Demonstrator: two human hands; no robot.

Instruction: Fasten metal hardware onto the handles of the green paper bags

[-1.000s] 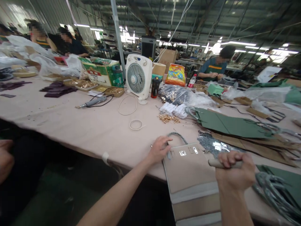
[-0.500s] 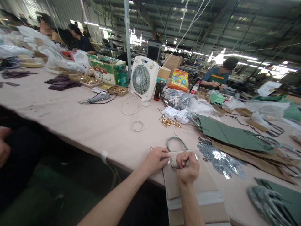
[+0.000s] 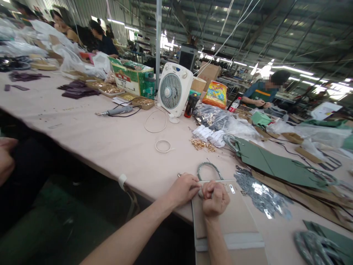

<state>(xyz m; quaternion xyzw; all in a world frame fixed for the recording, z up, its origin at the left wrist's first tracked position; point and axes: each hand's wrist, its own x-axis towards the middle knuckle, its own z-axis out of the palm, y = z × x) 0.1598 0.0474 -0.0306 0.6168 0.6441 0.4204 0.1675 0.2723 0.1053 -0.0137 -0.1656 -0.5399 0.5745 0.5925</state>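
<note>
A flat beige bag panel [image 3: 239,211] lies at the table's front edge, with a grey-green rope handle [image 3: 209,164] looping from its top. My left hand [image 3: 183,189] is closed at the panel's upper left corner, fingertips pressed together there. Close beside it, my right hand [image 3: 216,198] makes a fist around a tool with a rounded beige handle [image 3: 201,193]; its working end is hidden. To the right of the fist, a small silver metal plate [image 3: 232,188] lies on the panel.
Loose silver plates [image 3: 259,195] spread right of the panel, below stacked green panels [image 3: 275,158]. Gold-coloured fittings [image 3: 202,144], a tape ring [image 3: 163,146], a fan [image 3: 173,90] and a corded grey tool [image 3: 118,110] lie farther back. Another person's hand [image 3: 7,160] shows at far left.
My right fist has turned and shifted slightly left, nearer my left fingers, covering more of the beige handle. The silver plate on the panel shows more fully. The view has shifted slightly.
</note>
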